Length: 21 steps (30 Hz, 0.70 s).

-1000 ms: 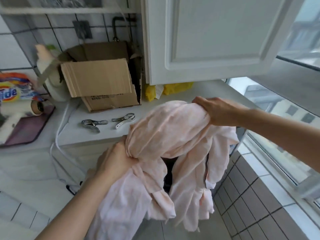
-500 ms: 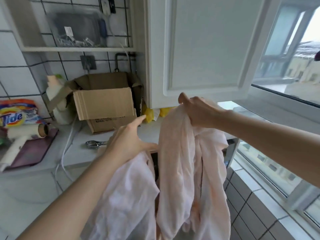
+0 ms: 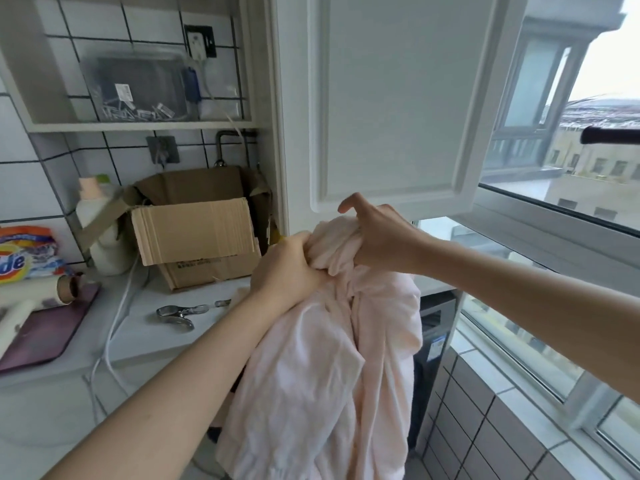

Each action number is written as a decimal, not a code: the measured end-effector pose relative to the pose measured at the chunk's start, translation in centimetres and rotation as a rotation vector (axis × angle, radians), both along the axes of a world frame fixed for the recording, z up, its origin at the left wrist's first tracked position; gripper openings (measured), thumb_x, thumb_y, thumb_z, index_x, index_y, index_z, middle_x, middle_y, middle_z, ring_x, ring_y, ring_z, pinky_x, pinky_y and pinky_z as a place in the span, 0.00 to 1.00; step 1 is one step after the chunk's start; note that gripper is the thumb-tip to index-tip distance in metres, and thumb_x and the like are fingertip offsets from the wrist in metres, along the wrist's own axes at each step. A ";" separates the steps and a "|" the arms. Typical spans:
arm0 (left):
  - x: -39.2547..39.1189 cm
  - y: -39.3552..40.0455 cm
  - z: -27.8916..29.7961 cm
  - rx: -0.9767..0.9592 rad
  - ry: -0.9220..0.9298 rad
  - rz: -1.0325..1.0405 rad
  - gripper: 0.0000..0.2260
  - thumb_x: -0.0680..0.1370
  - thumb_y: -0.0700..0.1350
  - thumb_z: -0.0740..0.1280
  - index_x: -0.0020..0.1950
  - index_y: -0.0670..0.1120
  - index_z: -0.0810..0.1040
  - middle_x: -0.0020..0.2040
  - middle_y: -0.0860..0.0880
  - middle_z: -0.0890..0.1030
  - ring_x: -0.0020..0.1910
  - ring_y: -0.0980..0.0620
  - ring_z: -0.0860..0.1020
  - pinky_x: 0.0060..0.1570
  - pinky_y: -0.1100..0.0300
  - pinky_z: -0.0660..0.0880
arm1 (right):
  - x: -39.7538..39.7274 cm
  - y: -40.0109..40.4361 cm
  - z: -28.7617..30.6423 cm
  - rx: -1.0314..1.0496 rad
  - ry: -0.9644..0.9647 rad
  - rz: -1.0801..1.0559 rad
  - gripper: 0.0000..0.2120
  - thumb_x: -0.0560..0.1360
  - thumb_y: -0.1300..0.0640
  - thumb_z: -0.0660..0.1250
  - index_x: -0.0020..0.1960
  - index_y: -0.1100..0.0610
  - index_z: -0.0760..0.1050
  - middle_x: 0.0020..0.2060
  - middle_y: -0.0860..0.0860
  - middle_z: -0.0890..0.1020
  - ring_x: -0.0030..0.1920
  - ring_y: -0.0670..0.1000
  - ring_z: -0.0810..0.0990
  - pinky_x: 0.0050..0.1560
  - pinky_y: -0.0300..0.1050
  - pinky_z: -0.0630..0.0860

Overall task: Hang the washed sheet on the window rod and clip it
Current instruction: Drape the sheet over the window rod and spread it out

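Sheet (image 3: 332, 368) bunched at frame centre, hanging long axis down. Left hand (image 3: 287, 268) and right hand (image 3: 377, 237) both grip its top, touching. Rod (image 3: 613, 135) lies upper right, well apart; right hand nearer. Clip (image 3: 180, 313) on table (image 3: 145, 341), lower left.

We can read only "de" in blue on the orange-and-yellow detergent bag (image 3: 24, 258) at the far left (the word's start is cut off). Print on the cardboard box (image 3: 207, 251) and cabinet sticker (image 3: 434, 348) is too blurred for us.

White tiled wall (image 3: 31, 188), daylit window (image 3: 595, 140) right.
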State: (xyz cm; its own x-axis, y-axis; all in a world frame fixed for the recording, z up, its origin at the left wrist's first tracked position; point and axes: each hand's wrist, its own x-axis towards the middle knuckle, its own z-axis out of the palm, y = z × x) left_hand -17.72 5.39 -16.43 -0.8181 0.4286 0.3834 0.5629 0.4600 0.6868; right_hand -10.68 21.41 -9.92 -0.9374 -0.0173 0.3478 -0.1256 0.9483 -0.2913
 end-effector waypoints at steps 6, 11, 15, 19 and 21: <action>0.7 2.1 -0.5 -0.155 -0.089 -0.078 0.50 0.50 0.69 0.77 0.68 0.62 0.63 0.58 0.63 0.76 0.57 0.58 0.77 0.56 0.52 0.76 | 0.2 -0.2 0.0 0.018 0.071 -0.009 0.25 0.68 0.66 0.63 0.64 0.54 0.70 0.47 0.51 0.75 0.46 0.54 0.75 0.32 0.38 0.67; -0.1 2.0 -0.9 0.050 -0.042 -0.049 0.14 0.63 0.58 0.74 0.44 0.57 0.78 0.41 0.57 0.82 0.43 0.54 0.81 0.46 0.46 0.79 | 0.9 0.5 0.4 -0.024 0.006 0.068 0.24 0.68 0.57 0.70 0.63 0.50 0.68 0.44 0.46 0.76 0.46 0.51 0.75 0.40 0.42 0.69; -0.8 2.1 0.9 0.210 0.081 -0.093 0.05 0.67 0.51 0.70 0.42 0.55 0.79 0.38 0.56 0.82 0.41 0.53 0.81 0.42 0.45 0.79 | 2.5 3.4 -0.3 -0.353 -0.160 0.097 0.38 0.66 0.54 0.78 0.70 0.48 0.61 0.51 0.44 0.73 0.52 0.48 0.74 0.46 0.35 0.70; -0.4 3.4 3.1 0.169 0.179 -0.075 0.07 0.69 0.46 0.66 0.32 0.57 0.72 0.29 0.57 0.74 0.33 0.54 0.73 0.34 0.56 0.72 | 3.9 6.0 -4.0 -0.676 -0.250 0.170 0.47 0.61 0.51 0.81 0.70 0.43 0.55 0.62 0.43 0.73 0.63 0.42 0.73 0.60 0.40 0.74; 0.0 4.2 3.9 0.139 0.226 -0.072 0.08 0.68 0.46 0.64 0.31 0.58 0.71 0.26 0.56 0.71 0.31 0.53 0.70 0.32 0.57 0.66 | 4.4 5.9 -6.0 -0.712 -0.221 0.174 0.50 0.62 0.54 0.81 0.70 0.44 0.51 0.64 0.38 0.70 0.64 0.38 0.71 0.59 0.36 0.74</action>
